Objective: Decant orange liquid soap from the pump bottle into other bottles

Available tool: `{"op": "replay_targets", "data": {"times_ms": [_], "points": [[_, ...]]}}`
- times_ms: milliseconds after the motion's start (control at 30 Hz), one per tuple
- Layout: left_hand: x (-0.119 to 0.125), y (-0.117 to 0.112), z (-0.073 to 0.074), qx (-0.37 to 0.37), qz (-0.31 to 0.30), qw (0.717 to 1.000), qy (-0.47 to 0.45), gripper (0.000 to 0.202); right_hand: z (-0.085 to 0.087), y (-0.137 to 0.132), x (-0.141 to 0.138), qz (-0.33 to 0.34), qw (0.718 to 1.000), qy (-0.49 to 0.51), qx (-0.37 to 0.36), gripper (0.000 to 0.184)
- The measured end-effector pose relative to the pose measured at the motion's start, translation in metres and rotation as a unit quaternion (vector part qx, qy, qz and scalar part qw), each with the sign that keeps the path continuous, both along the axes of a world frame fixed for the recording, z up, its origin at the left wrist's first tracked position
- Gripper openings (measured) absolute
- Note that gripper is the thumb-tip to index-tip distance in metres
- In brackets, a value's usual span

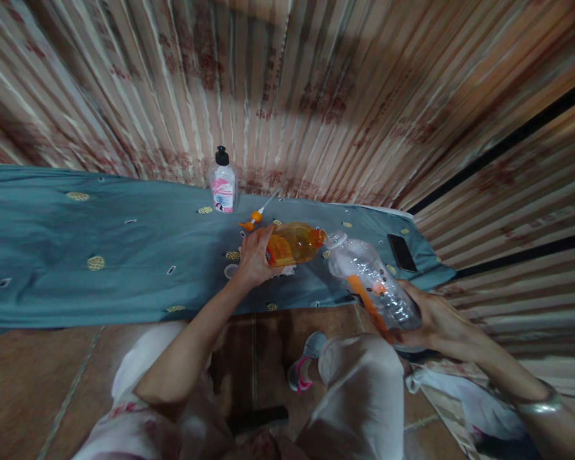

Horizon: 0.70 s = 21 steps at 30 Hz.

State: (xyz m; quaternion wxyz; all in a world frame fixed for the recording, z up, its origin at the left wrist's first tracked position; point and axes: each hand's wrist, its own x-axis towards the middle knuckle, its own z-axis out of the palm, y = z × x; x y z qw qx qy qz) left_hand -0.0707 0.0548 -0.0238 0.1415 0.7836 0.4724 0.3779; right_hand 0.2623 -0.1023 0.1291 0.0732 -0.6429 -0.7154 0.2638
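Note:
My left hand is closed around the base of an orange bottle, which is tipped on its side with its neck to the right. My right hand grips the lower end of a large clear plastic bottle with an orange label, tilted so its neck points up and left. The two bottle mouths meet or nearly meet; I cannot tell if they touch. Just behind my left hand lies an orange pump top with a thin tube. A small whitish round cap rests beside my left wrist.
A clear bottle with a pink label and black cap stands at the back of the teal cloth. A dark phone lies at the right end. Pleated curtains hang close behind and to the right.

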Motion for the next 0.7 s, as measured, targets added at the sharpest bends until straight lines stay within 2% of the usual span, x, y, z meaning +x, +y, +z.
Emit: {"op": "replay_targets", "data": {"times_ms": [200, 400, 700], "points": [[0.0004, -0.0002, -0.0008, 0.004, 0.003, 1.000, -0.007, 0.104, 0.0049, 0.0011, -0.0049, -0.011, 1.000, -0.002, -0.007, 0.065], [0.0005, -0.0005, 0.0001, 0.001, 0.001, 1.000, -0.008, 0.105, 0.0051, 0.0015, -0.0038, -0.008, 1.000, 0.000, -0.014, 0.069], [0.0004, 0.0001, -0.0014, 0.008, 0.000, 1.000, -0.010, 0.104, 0.0065, 0.0009, -0.0052, -0.004, 1.000, -0.004, -0.013, 0.064]]}}
